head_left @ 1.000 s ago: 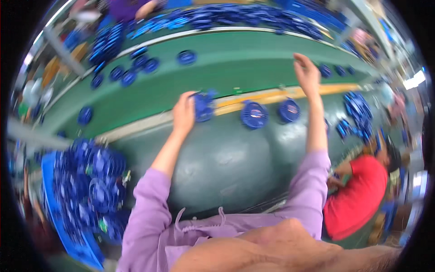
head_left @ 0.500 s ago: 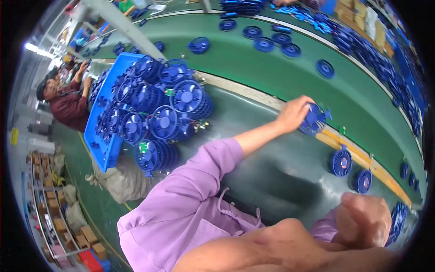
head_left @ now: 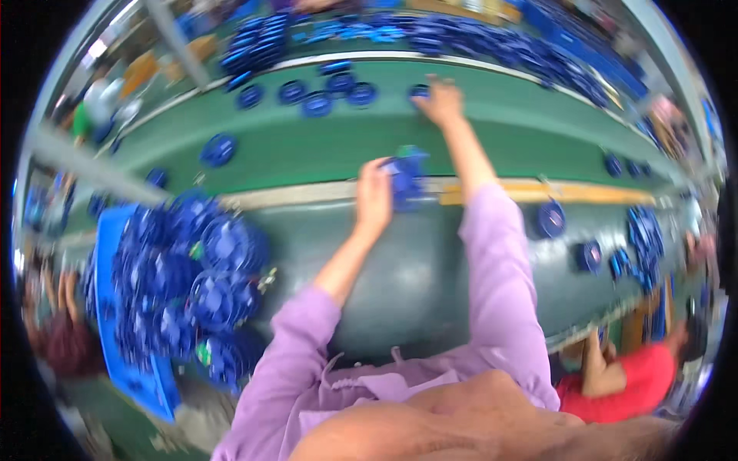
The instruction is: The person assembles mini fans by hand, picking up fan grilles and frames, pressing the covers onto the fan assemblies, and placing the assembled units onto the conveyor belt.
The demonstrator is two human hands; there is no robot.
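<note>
My left hand (head_left: 374, 196) is closed round the side of a blue fan housing (head_left: 406, 180), held over the near rail of the green belt; a bit of green shows at its top. My right hand (head_left: 444, 101) stretches far across the belt, thumb and fingers apart at a round blue fan cover (head_left: 420, 94). Blur hides whether the fingers press on it. To the right on the dark work table (head_left: 369, 300) lie a round blue fan part (head_left: 551, 219) and another blue fan part (head_left: 590, 256).
At left, a blue tray (head_left: 111, 323) is heaped with blue fan housings (head_left: 223, 246). Several round covers (head_left: 317, 104) lie on the green belt (head_left: 307, 142). A yellow strip (head_left: 507, 194) edges the belt. A person in red (head_left: 623, 384) sits at lower right.
The view has swung rightward. My right hand has gone from near my body out over the belt to a cover. My left hand still holds the fan housing.
</note>
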